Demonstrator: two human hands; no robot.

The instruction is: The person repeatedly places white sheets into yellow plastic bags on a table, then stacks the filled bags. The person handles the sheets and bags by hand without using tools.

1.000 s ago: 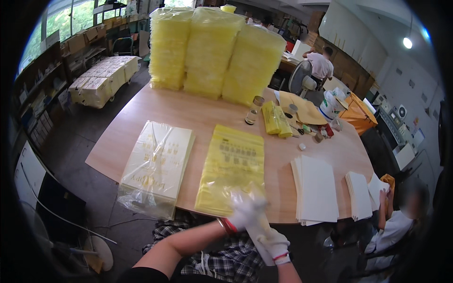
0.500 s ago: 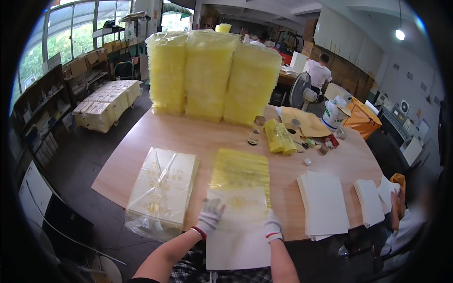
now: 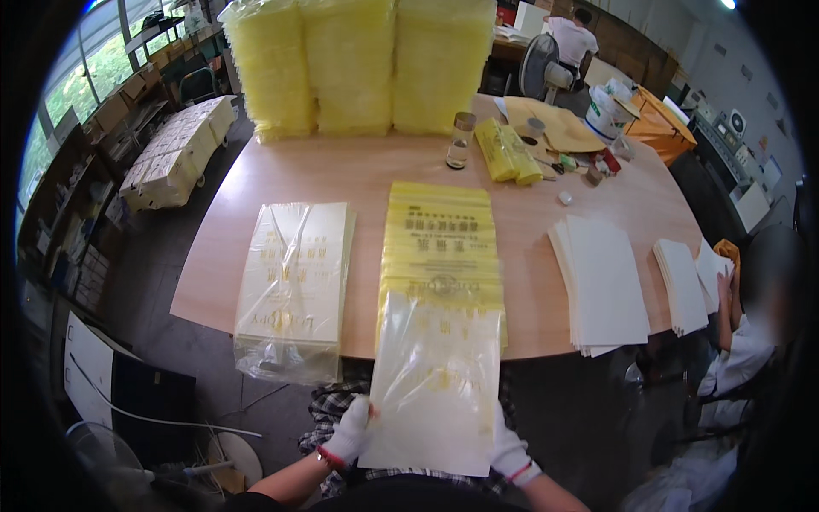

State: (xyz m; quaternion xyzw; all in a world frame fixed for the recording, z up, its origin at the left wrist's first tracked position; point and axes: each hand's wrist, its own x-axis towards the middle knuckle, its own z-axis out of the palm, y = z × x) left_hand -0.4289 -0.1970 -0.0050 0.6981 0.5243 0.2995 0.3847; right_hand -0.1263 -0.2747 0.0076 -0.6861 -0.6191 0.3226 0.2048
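Note:
My left hand (image 3: 348,431), in a white glove with a red cuff, grips the left edge of a white paper stack (image 3: 409,439). My gloved right hand (image 3: 510,450) holds its right edge, the fingers partly hidden behind it. Clear plastic with yellow print covers much of the paper, which reaches past the near table edge towards my lap. Its far end overlaps a pile of yellow printed plastic bags (image 3: 439,218) lying flat on the table. Left of the pile lies a bagged paper stack (image 3: 294,273), its clear plastic hanging over the table edge.
Tall yellow piles (image 3: 350,68) stand at the table's (image 3: 205,282) back. A glass jar (image 3: 459,141) and yellow rolls (image 3: 509,154) are right of them. Fanned white paper stacks (image 3: 607,282) lie to the right, where another person's hand (image 3: 727,286) holds sheets. A white-topped cabinet (image 3: 90,354) stands lower left.
Both hands have drawn nearer to me with the paper. Printed clear plastic now shows over more of its white surface. The whole view has tilted downward.

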